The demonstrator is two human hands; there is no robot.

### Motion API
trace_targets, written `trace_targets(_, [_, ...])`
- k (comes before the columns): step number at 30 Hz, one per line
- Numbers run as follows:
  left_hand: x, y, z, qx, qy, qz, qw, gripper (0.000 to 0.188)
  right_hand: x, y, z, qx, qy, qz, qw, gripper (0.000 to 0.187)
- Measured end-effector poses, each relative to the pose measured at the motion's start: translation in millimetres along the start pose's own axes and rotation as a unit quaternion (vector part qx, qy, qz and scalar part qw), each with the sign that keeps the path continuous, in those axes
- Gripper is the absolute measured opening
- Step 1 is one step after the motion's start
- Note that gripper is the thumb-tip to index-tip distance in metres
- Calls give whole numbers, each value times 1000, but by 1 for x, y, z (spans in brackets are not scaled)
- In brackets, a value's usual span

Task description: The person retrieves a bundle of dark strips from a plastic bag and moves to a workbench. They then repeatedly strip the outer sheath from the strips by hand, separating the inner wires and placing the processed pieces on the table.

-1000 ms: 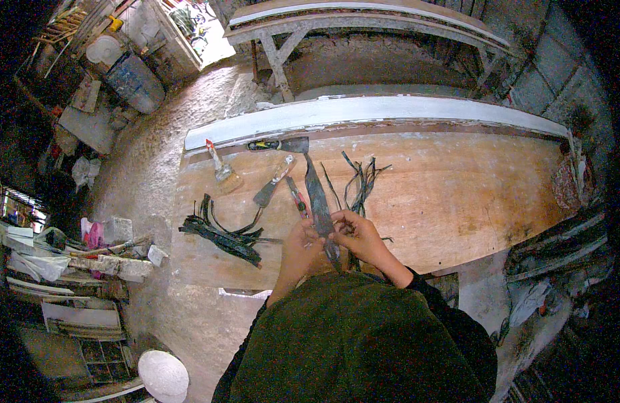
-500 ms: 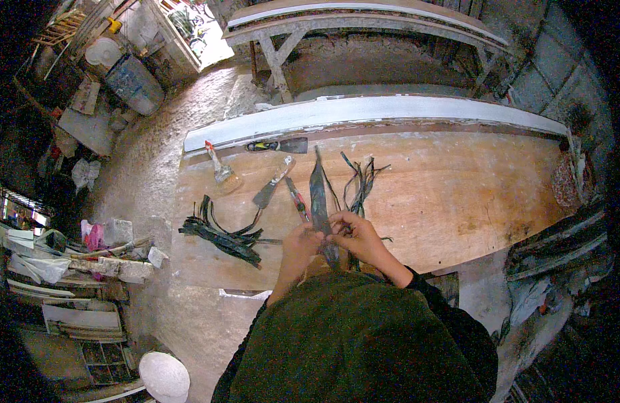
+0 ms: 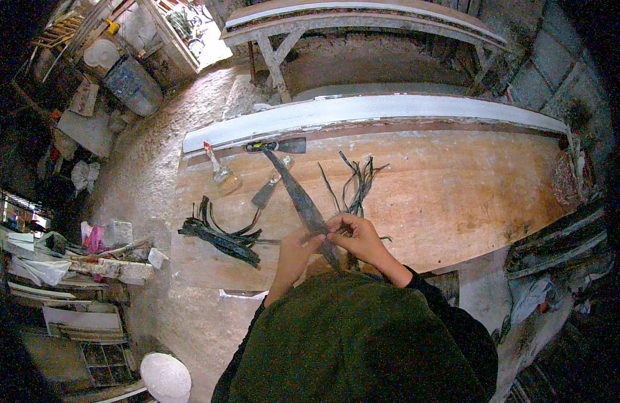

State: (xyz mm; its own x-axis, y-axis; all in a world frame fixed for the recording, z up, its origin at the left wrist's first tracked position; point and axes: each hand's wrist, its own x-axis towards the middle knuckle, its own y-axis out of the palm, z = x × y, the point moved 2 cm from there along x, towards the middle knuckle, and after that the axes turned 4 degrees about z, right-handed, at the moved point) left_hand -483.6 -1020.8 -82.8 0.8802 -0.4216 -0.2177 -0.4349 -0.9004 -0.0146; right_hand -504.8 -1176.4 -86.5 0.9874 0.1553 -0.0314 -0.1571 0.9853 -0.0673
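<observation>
Between both hands I hold a long, dark, flat strip (image 3: 299, 195), pointed at its far end and slanting away to the left above the board. My left hand (image 3: 299, 247) pinches its near part, and my right hand (image 3: 355, 235) grips it alongside, fingertips close together. Left of my left hand lies a bundle of cut dark strips (image 3: 222, 240). Beyond my right hand thin dark strips (image 3: 360, 187) are spread on the wooden board (image 3: 457, 201). A putty knife (image 3: 264, 193) lies partly beneath the held strip's line.
A paintbrush (image 3: 221, 173) and a second putty knife (image 3: 290, 145) lie toward the far left of the board. Along its far edge runs a long white-faced beam (image 3: 390, 109). A wooden bench (image 3: 283, 60) stands behind. A white round lid or stool (image 3: 165, 377) is at lower left.
The held strip has swung from pointing straight ahead to slanting left, now covering where a red utility knife showed. Both hands stay nearly in place, close together.
</observation>
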Motion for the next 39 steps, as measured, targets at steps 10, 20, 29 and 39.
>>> trace_targets(10, [0,-1,2,115,53,2,992,13,0,1,6,11,-24,-13,1000,21])
trace_targets(20, [1,7,-4,135,77,11,988,13,-3,0,17,-33,-12,-21,999,27])
trace_targets(29, [3,5,6,117,89,40,988,15,-5,0,14,-48,-29,-37,998,24])
trace_targets(39, [1,5,6,112,90,30,989,16,-9,1,25,-106,-12,-55,993,20])
